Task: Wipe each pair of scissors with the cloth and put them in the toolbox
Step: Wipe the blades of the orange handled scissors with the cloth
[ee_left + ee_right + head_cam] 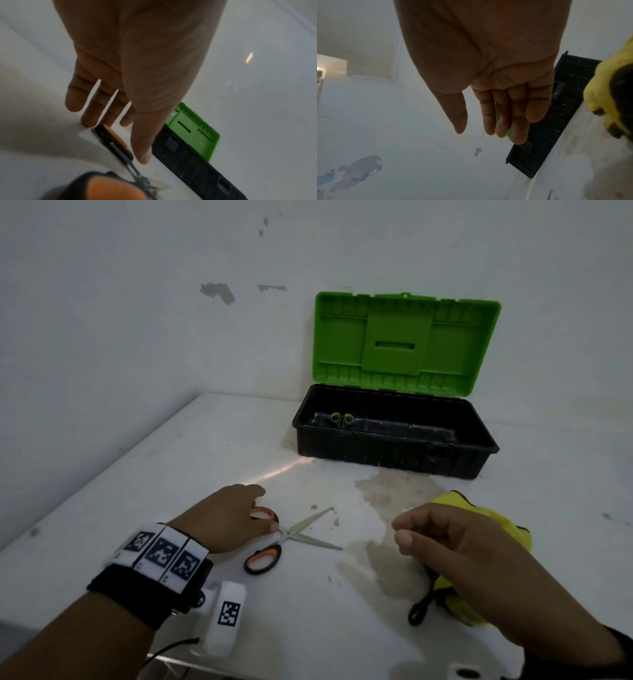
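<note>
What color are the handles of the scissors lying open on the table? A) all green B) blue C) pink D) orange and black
D: the scissors by the left hand have orange-and-black handles, blades spread on the white table.

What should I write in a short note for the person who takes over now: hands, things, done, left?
Left hand: open, fingers on the upper handle of the orange-handled scissors, which lie open on the table.
Right hand: open, holds nothing, above the yellow cloth.
Toolbox: lid up, green-handled scissors already inside.
Left: wipe the orange pair, put it in the box.
</note>
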### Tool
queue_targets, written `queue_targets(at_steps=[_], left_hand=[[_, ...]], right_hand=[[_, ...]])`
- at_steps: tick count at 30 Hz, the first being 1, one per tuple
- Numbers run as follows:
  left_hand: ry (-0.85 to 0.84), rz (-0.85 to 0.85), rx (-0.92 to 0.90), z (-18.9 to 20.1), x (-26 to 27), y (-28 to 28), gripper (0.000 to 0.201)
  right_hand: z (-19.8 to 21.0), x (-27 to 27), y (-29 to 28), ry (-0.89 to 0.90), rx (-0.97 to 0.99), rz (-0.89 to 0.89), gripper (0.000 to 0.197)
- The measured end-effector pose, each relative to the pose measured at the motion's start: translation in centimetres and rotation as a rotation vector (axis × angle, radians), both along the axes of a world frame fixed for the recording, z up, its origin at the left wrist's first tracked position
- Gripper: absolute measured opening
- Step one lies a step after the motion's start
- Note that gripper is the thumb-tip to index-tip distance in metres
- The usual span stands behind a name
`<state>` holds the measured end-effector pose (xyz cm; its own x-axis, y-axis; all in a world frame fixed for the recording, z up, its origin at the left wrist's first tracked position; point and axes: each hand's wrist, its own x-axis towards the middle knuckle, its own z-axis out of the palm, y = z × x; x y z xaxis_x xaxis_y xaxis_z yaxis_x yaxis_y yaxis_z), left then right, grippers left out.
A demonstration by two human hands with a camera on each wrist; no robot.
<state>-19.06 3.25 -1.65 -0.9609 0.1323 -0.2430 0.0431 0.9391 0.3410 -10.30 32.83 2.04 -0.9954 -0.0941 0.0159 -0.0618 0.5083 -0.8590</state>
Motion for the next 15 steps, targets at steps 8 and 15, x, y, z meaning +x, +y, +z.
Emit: queue_targets(at_steps=[8, 15], left_hand=[[-0.021, -0.064, -0.016, -0.6, -0.6, -0.1, 0.041], [-0.127, 0.08, 0.508, 1.0, 1.0, 1.6, 0.019]], right_hand=[[-1.3, 1.7, 2.8, -0.123, -0.001, -0.128, 0.011], [-1.1, 1.3, 6.6, 0.006, 0.179, -0.319, 0.017]])
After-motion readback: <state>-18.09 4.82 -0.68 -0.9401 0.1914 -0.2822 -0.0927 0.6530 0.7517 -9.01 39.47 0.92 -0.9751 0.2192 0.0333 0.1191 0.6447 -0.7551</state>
